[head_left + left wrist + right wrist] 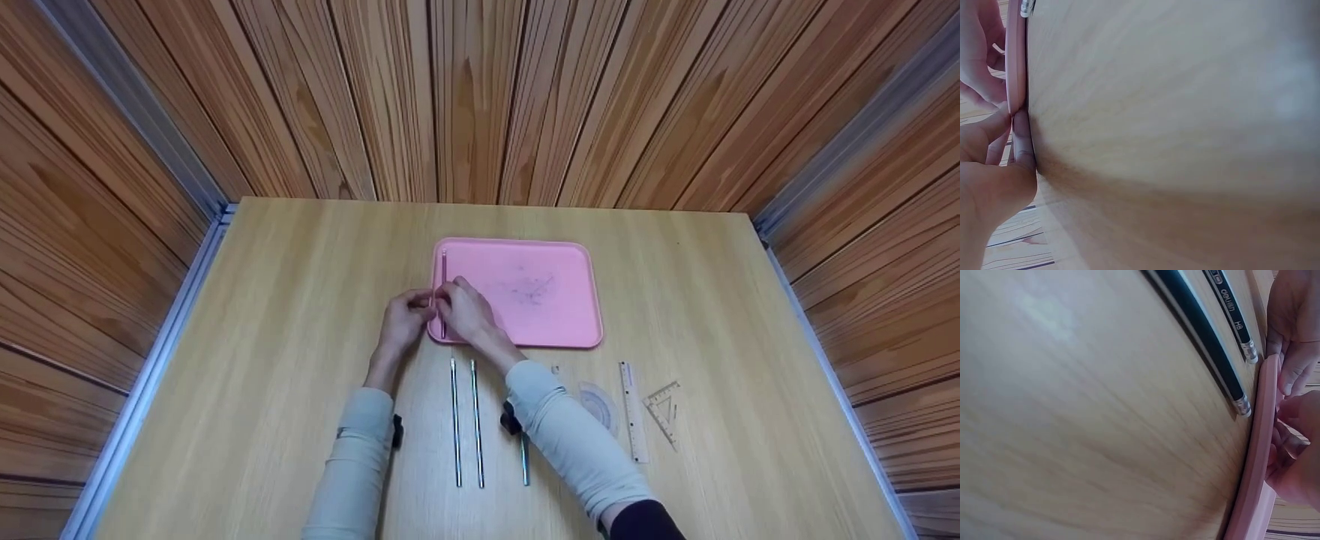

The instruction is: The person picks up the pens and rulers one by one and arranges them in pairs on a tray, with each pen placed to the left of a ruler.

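One pencil (444,264), likely light, stiff: hold mid-shaft. Left hand (403,318), right hand (468,310) at pink tray (559,319), left side; grips: cannot tell.

A slim dark pencil (444,265) lies lengthwise just inside the left rim of a pink, round-cornered tray (544,322).

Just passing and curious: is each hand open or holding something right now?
Left hand: closed, pinching the rim of the pink tray.
Right hand: at the pencil on the tray; whether it grips cannot be told.
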The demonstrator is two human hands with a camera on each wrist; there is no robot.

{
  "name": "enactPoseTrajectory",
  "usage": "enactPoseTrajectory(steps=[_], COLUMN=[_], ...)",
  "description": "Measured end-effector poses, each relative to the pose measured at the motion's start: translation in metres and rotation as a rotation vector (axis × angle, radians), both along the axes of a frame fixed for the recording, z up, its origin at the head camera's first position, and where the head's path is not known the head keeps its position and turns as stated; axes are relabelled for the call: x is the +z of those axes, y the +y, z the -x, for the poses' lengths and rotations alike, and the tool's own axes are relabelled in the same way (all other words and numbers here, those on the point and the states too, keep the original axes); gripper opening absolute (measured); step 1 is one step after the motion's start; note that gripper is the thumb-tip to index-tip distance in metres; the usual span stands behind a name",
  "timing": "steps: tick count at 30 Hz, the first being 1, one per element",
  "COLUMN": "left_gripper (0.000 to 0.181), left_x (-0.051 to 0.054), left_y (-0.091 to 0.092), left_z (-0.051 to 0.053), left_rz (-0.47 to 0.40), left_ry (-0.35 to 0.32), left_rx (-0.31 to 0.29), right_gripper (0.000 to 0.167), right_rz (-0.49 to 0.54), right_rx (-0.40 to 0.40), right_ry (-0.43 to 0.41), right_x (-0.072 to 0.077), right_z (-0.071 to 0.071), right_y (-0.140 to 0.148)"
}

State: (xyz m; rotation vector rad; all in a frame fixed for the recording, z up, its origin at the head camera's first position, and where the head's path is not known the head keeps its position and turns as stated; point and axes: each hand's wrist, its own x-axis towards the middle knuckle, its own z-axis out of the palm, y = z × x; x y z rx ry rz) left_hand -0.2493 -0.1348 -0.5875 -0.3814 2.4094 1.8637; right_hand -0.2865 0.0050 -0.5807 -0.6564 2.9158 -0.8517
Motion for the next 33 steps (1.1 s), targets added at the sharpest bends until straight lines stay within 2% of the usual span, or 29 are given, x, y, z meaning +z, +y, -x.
enactPoseTrajectory(steps=[10,15,22,33], left_gripper=[0.034,0.034,0.035,0.035], left_x=[0.002,0.003,0.001,0.001], left_y=[-0.002,-0.003,-0.001,0.000], left_z=[0.000,-0.001,-0.001,-0.002], left_rz=[0.004,0.004,0.001,-0.023], left_ry=[-0.005,0.002,0.004,-0.030], left_rx=[0.002,0.005,0.015,0.014], right_gripper=[0.023,0.024,0.027,0.033], right_rz=[0.057,0.048,0.054,0.045], right_rx=[0.018,0.034,0.034,0.034], right_ry=[-0.023,-0.031,-0.047,-0.073], right_x=[0.015,0.023,0.026,0.030], right_z=[-0.001,-0.005,-0.013,-0.029], right_y=[0.007,0.014,0.027,0.047])
